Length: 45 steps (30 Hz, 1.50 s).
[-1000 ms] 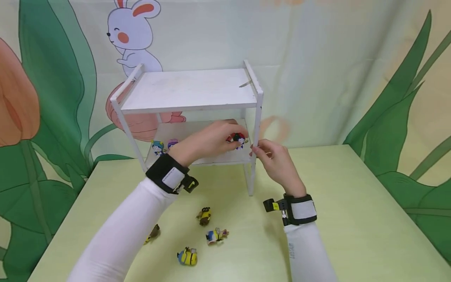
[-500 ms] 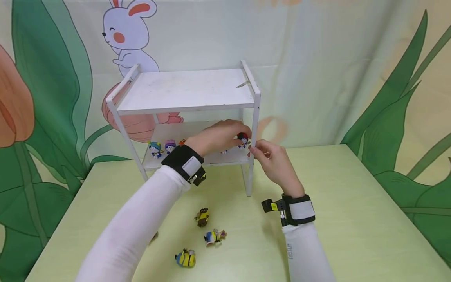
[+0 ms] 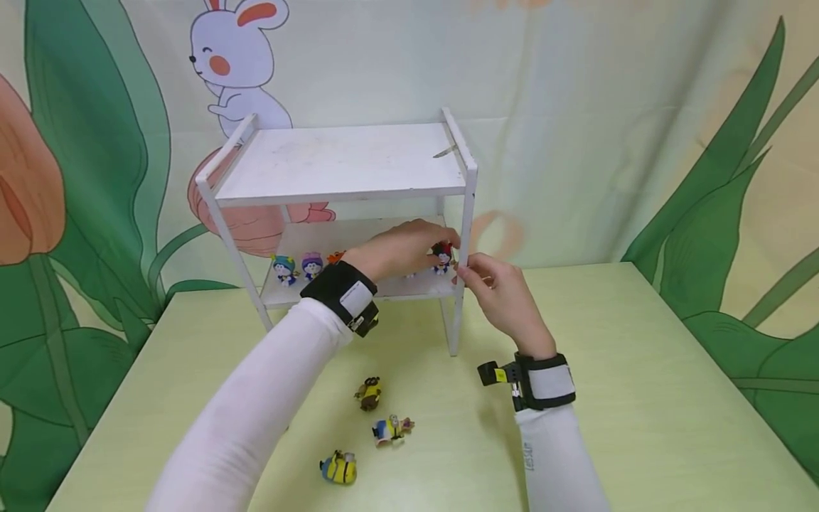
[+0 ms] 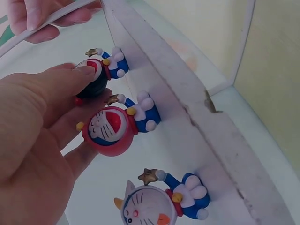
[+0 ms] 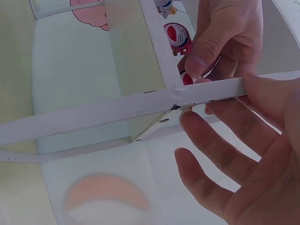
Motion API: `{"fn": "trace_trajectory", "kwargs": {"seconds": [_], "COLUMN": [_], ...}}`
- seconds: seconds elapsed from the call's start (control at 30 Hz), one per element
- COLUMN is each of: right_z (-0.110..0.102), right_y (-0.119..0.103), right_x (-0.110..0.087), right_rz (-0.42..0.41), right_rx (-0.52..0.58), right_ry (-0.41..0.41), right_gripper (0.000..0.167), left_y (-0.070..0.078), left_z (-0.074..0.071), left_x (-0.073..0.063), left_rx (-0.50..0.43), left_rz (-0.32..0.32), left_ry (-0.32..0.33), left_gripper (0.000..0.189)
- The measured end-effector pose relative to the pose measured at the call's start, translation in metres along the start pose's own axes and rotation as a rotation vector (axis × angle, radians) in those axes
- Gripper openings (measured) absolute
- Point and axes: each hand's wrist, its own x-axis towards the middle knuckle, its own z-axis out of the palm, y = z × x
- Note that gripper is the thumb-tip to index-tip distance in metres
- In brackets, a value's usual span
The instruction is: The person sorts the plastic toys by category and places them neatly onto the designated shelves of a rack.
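Observation:
My left hand (image 3: 403, 249) reaches into the lower shelf (image 3: 416, 286) of a white rack and pinches a dark-headed figurine (image 4: 96, 77) at the right end. The figurine stands at the shelf's front edge, holding a small gold star. Beside it are a red-hooded figurine (image 4: 112, 131), close to my other fingers, and a white cat-eared figurine (image 4: 150, 206). My right hand (image 3: 505, 295) grips the rack's front right post (image 5: 220, 92), thumb on one side and fingers on the other. My left hand partly hides the row in the head view.
Green-hatted (image 3: 284, 269) and purple-hatted (image 3: 312, 265) figurines stand at the shelf's left. A brown-and-yellow figure (image 3: 368, 393), a blue-and-white figure (image 3: 392, 429) and a yellow-and-blue figure (image 3: 339, 468) lie on the table. The rack's top board (image 3: 345, 160) overhangs the shelf.
My left hand has moved right along the shelf, bringing the dark-headed figurine near the right post. More of the row's left end now shows. My right hand stays on the post.

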Motion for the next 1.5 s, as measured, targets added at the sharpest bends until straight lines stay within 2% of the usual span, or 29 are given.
{"fn": "trace_trajectory", "kwargs": {"seconds": [0.2, 0.4, 0.67, 0.87, 1.0, 1.2, 1.37, 1.5], "right_z": [0.001, 0.0, 0.002, 0.002, 0.001, 0.003, 0.003, 0.002], "right_y": [0.0, -0.001, -0.001, -0.001, 0.0, 0.0, -0.002, -0.002], "right_x": [0.001, 0.0, 0.0, 0.001, 0.001, 0.002, 0.002, 0.002], "right_rz": [0.001, 0.002, 0.002, -0.004, -0.008, -0.017, -0.019, -0.015], "right_rx": [0.0, 0.001, 0.005, -0.009, -0.012, -0.011, -0.014, -0.015], "right_ry": [-0.004, 0.005, 0.004, 0.005, 0.005, 0.006, 0.005, 0.01], "right_gripper": [0.021, 0.02, 0.021, 0.02, 0.02, 0.02, 0.021, 0.021], "left_y": [-0.001, 0.0, 0.004, 0.003, 0.003, 0.008, 0.013, 0.013], "left_z": [-0.001, -0.002, -0.004, -0.003, -0.003, -0.009, -0.014, -0.01], "left_x": [0.0, 0.002, 0.001, 0.001, -0.001, -0.018, -0.046, -0.071], "left_rx": [-0.05, -0.096, -0.047, -0.045, -0.042, -0.006, 0.022, 0.034], "left_rz": [-0.054, -0.068, -0.053, -0.06, -0.067, -0.033, 0.027, 0.091], "left_ry": [-0.024, -0.031, -0.013, 0.004, 0.014, 0.092, 0.159, 0.24], "left_gripper": [0.05, 0.054, 0.041, 0.042, 0.051, 0.055, 0.048, 0.041]}}
